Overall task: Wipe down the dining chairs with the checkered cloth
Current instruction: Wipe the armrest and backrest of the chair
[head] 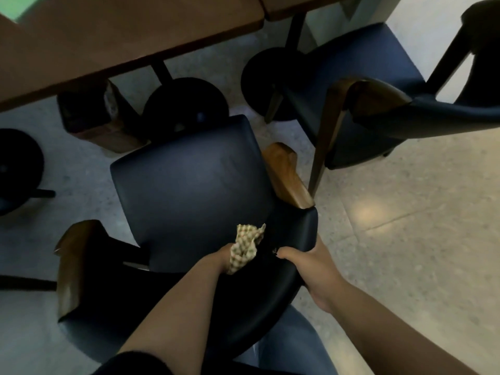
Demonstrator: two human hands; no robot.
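Observation:
A dark navy dining chair (186,185) with wooden arm ends stands right below me, its curved backrest nearest to me. My left hand (219,259) is closed on the checkered cloth (246,247), bunched up at the rear of the seat where it meets the backrest. Gripping the padded top of the backrest just to the right is my right hand (311,266). A second navy chair (378,77) with wooden arm ends stands to the upper right.
A brown wooden table (121,36) spans the top, with black round pedestal bases (186,104) beneath it. Another black base (16,163) sits at the left edge. Pale speckled floor (405,253) lies to the right. My jeans show at the bottom.

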